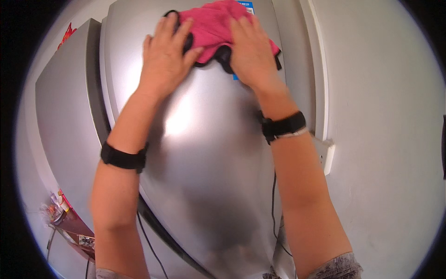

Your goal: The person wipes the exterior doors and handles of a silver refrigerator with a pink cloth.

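Note:
A pink cloth (211, 28) with black edging lies bunched against the silver, glossy door (181, 111) of a tall appliance that looks like a refrigerator. My right hand (253, 53) presses on the cloth's right part, its fingers stretched out over the fabric and its thumb hidden. At the cloth's left edge my left hand (165, 60) rests against the door with fingers spread, the fingertips and thumb touching the black edging. Partly covered by the cloth and the right hand is a blue label (246, 5) on the door. Black bands circle both wrists.
Grey side panel (65, 102) of the appliance runs down the left. A white wall (381, 116) stands close on the right, with a socket box (327, 156) beside my right forearm. A dark cord (274, 209) hangs by the door. Small items (58, 207) sit at lower left.

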Action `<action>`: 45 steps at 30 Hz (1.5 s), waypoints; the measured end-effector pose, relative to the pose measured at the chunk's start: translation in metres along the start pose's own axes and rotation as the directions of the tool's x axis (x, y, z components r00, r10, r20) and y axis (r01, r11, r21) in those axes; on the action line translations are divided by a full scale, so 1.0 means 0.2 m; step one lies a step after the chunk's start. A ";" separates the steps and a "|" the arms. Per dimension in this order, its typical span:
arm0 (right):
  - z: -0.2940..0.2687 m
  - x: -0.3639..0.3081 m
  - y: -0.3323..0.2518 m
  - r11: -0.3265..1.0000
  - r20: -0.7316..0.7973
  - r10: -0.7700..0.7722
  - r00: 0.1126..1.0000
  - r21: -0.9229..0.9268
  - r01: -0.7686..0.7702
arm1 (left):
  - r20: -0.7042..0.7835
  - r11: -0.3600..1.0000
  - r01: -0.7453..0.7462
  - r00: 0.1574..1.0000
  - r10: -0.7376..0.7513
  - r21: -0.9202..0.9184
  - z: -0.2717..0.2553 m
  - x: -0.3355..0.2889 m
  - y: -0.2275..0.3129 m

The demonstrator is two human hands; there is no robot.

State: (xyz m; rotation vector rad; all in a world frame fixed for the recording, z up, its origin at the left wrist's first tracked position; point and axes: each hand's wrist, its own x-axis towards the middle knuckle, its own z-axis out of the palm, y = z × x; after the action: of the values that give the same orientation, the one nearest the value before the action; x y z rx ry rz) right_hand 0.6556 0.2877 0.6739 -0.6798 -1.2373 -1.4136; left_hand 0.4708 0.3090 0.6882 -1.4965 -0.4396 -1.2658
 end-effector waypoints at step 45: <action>-0.28 -0.81 -0.96 0.902 0.524 -0.378 0.763 0.394 0.177 | 0.536 0.976 0.128 0.844 -0.013 -0.178 -0.73 -1.29 0.05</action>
State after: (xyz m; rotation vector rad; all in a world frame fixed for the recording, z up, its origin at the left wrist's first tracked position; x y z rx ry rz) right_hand 0.5281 0.2666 0.4514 -0.7518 -2.0975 -1.2179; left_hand 0.3145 0.2661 0.4389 -2.0369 -0.7491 -0.9533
